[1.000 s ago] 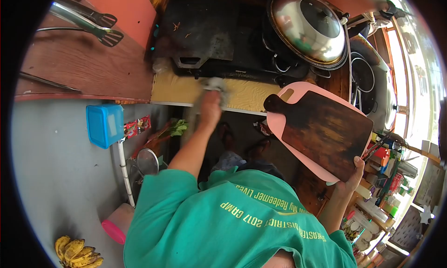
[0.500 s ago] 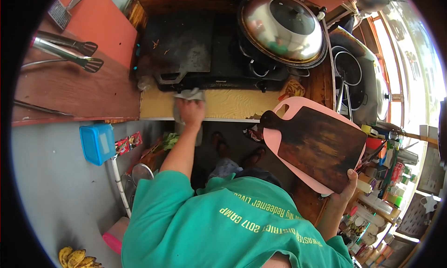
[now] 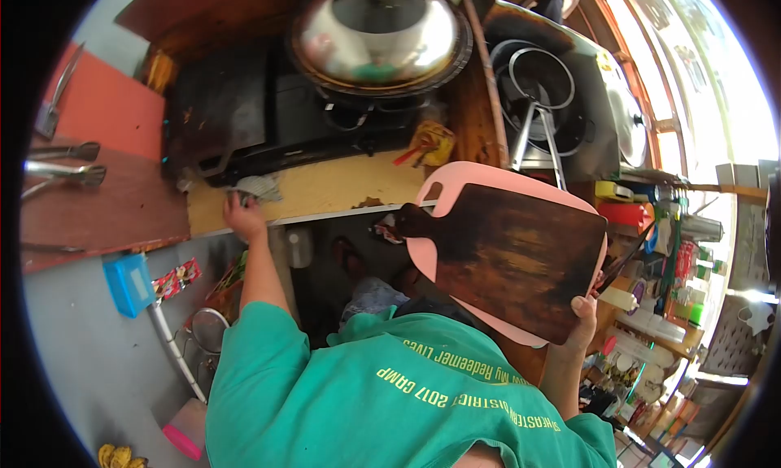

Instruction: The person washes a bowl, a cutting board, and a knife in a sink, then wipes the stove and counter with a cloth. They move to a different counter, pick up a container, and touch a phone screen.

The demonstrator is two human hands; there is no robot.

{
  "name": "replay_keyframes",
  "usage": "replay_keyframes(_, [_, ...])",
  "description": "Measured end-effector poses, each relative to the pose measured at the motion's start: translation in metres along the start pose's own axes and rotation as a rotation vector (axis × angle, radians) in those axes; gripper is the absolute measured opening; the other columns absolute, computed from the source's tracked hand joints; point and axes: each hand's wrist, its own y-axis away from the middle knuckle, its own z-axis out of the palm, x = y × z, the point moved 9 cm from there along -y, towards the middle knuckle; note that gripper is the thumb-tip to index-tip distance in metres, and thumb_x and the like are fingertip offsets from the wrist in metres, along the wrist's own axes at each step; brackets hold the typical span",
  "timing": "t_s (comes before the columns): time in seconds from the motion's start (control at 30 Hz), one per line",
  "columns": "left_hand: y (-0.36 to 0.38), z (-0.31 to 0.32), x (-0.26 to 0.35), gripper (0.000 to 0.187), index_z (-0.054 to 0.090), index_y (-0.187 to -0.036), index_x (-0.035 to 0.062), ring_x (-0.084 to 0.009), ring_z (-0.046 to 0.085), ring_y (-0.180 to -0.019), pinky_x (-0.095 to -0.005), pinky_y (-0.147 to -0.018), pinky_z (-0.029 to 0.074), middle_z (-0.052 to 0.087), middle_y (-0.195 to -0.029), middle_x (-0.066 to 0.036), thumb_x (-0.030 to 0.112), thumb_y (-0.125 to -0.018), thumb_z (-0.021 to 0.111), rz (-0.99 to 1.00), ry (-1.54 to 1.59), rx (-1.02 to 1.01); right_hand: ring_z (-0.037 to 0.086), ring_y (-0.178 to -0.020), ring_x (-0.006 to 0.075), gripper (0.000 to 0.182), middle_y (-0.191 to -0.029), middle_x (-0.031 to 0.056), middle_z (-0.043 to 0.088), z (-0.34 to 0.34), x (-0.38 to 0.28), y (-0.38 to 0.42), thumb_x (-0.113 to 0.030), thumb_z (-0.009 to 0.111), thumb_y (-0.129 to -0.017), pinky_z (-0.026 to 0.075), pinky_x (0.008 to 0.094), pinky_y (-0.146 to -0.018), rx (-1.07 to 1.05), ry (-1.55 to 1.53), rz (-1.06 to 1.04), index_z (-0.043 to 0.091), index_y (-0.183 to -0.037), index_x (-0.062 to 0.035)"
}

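My left hand point(image 3: 245, 217) is closed on a grey cloth point(image 3: 260, 187), pressing it on the tan surface point(image 3: 325, 189) in front of the stove. With my right hand point(image 3: 580, 322) I grip two stacked cutting boards by their lower right edge, off to the right. On top is a dark wooden cutting board point(image 3: 512, 261) with worn, blackened patches. A larger pink cutting board point(image 3: 462, 175) shows around it from beneath. Both are tilted, handles pointing left. My right thumb lies on the wooden board; the other fingers are mostly hidden.
Behind the tan surface stands a black gas stove point(image 3: 297, 147), with a lidded wok point(image 3: 382, 37) on its right and a dark flat plate point(image 3: 215, 102) on its left. A yellow packet point(image 3: 434, 143) lies beside it. Pans point(image 3: 541, 78) sit further right. Tongs point(image 3: 69, 171) rest at left.
The view has turned to the right, so the stove and wok appear further left. My left hand has slid the cloth left along the tan surface. My right hand still holds both boards.
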Motion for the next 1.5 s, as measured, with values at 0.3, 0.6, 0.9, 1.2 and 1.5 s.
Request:
replay_keyframes(0.3, [0.040, 0.050, 0.139, 0.027, 0.069, -0.094, -0.0011, -0.0424, 0.054, -0.111, -0.0524, -0.103, 0.039, 0.064, -0.111, -0.024, 0.014, -0.073, 0.064, 0.126, -0.010, 0.056, 0.062, -0.099, 0.0213, 0.070, -0.116, 0.0112, 0.058, -0.037, -0.002, -0.004, -0.018, 0.068, -0.074, 0.055, 0.0359, -0.086, 0.003, -0.037, 0.087, 0.042, -0.136, 0.0007])
replay_keyframes(0.6, [0.094, 0.074, 0.271, 0.023, 0.066, -0.092, -0.0014, -0.0419, 0.051, -0.112, -0.0488, -0.098, 0.042, 0.058, -0.116, -0.024, 0.003, -0.070, 0.061, 0.150, 0.225, -0.286, 0.064, -0.099, 0.0231, 0.069, -0.117, 0.0123, 0.060, -0.067, 0.000, -0.012, -0.017, 0.067, -0.073, 0.055, 0.0361, -0.086, -0.003, -0.014, 0.117, 0.044, -0.136, 0.0017])
replay_keyframes(0.9, [0.110, 0.061, 0.239, 0.022, 0.069, -0.094, 0.0014, -0.0367, 0.060, -0.094, -0.0456, -0.085, 0.049, 0.064, -0.096, -0.018, 0.004, -0.075, 0.059, 0.590, 0.320, -0.441, 0.065, -0.101, 0.0266, 0.062, -0.117, 0.0142, 0.061, -0.047, -0.013, -0.014, -0.017, 0.066, -0.077, 0.056, 0.0393, -0.088, -0.075, -0.056, 0.109, 0.047, -0.132, 0.0032])
replay_keyframes(1.2, [0.076, 0.045, 0.136, 0.029, 0.067, -0.104, 0.0038, -0.0375, 0.059, -0.094, -0.0469, -0.084, 0.048, 0.062, -0.111, -0.018, 0.004, -0.075, 0.062, 0.212, -0.138, -0.326, 0.065, -0.100, 0.0282, 0.059, -0.116, 0.0146, 0.062, -0.047, -0.024, -0.011, -0.018, 0.064, -0.079, 0.057, 0.0404, -0.088, -0.143, -0.120, 0.060, 0.048, -0.130, 0.0037])
replay_keyframes(1.5, [0.153, 0.055, 0.327, 0.031, 0.069, -0.107, 0.0080, -0.0347, 0.059, -0.098, -0.0458, -0.083, 0.048, 0.063, -0.105, -0.011, 0.011, -0.077, 0.060, 0.669, 0.390, -0.473, 0.066, -0.096, 0.0284, 0.058, -0.112, 0.0155, 0.063, -0.087, -0.038, -0.003, -0.021, 0.062, -0.077, 0.057, 0.0404, -0.084, -0.040, -0.105, -0.016, 0.049, -0.128, 0.0041])
